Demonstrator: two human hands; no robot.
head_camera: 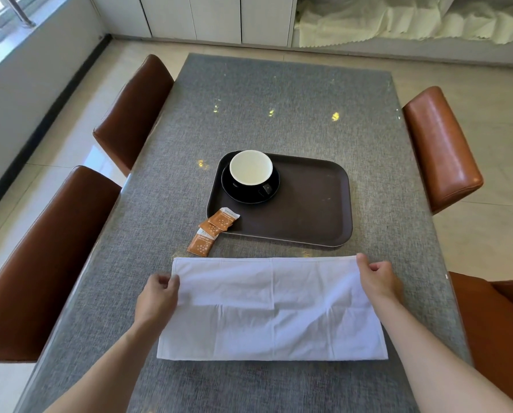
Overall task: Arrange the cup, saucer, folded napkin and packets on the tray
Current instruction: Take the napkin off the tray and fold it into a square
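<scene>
A white cloth napkin lies flat on the grey table, folded over once. My left hand pinches its far left corner and my right hand pinches its far right corner. Beyond it sits a dark brown tray. A black saucer stands in the tray's far left corner with a black cup, white inside, upright on it. Three orange packets lie overlapping at the tray's near left corner, partly on its rim and partly on the table.
The grey table has a glossy cover. Brown leather chairs stand on the left and on the right. The right half of the tray holds nothing.
</scene>
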